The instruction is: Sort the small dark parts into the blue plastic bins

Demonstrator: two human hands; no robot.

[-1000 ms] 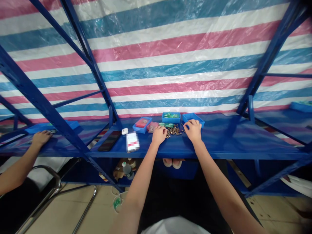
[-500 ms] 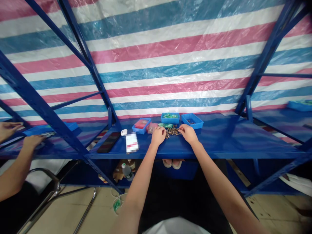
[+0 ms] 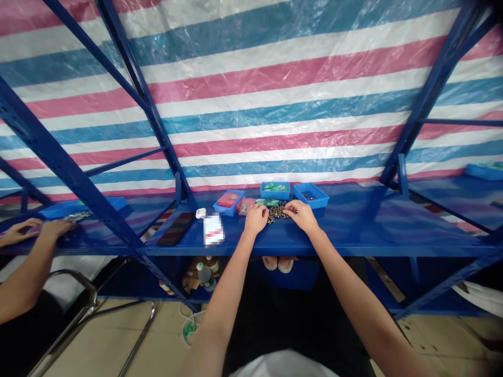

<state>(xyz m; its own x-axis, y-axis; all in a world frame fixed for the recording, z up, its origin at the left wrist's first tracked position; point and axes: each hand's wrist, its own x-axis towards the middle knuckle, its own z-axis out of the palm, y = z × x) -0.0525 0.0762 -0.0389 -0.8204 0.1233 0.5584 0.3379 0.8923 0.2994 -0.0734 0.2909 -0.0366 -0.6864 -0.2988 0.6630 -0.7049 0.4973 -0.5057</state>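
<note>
A pile of small brass-coloured metal pieces, screw-like in shape, lies on the blue shelf top in front of me. At its left edge is my left hand, with the fingers curled and closed; what is in them, if anything, is hidden. My right hand reaches into the pile from the right, thumb and fingertips pinched together over the pieces. Too small to make out is whatever sits in that pinch. Behind the pile lie green-and-white packets, and a clear pinkish bag rests left of it.
Blue trays stand behind: one with red packets, one with green packets, one with a few small parts. Left are a phone, a white case and a blurred packet. A co-worker's hands work beyond the post.
My right hand has shifted slightly left, further over the pile. My left hand stays about where it was. The co-worker's far hand has come down and toward their other hand.
</note>
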